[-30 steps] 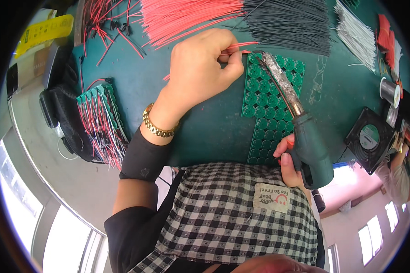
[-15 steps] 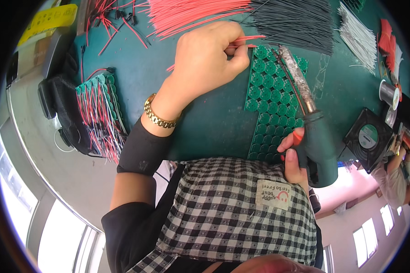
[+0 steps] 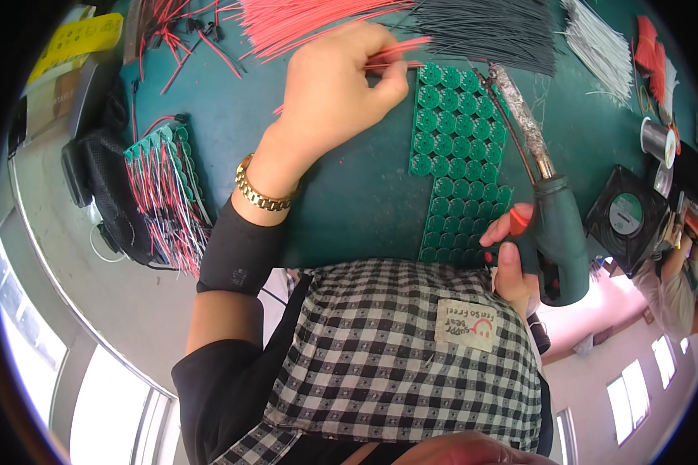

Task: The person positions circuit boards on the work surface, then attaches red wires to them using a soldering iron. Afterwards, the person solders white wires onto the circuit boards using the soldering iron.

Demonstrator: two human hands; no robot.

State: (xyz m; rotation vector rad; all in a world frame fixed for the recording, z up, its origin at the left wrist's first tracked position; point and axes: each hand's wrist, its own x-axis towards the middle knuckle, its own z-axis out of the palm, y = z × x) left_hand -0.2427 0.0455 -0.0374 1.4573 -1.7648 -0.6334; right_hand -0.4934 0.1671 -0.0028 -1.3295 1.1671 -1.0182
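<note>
Red wire point(image 3: 395, 56) is pinched between the thumb and fingertips of the left hand point(image 3: 329, 101), its end lying at the top edge of the green board panel point(image 3: 457, 155) on the teal bench point(image 3: 349, 209). Right hand point(image 3: 512, 263) is wrapped tight around the green handle of the soldering gun point(image 3: 554, 240), whose crusted tip point(image 3: 512, 101) slants up over the panel's upper right corner. Behind the left hand lie a fan of red wires point(image 3: 302, 19), then grey wires point(image 3: 488, 27) and white wires point(image 3: 597, 46). At the bench's left edge sits a batch of wired boards point(image 3: 167, 194); at right, a small black fan point(image 3: 628, 217) and a solder spool point(image 3: 658, 139).
</note>
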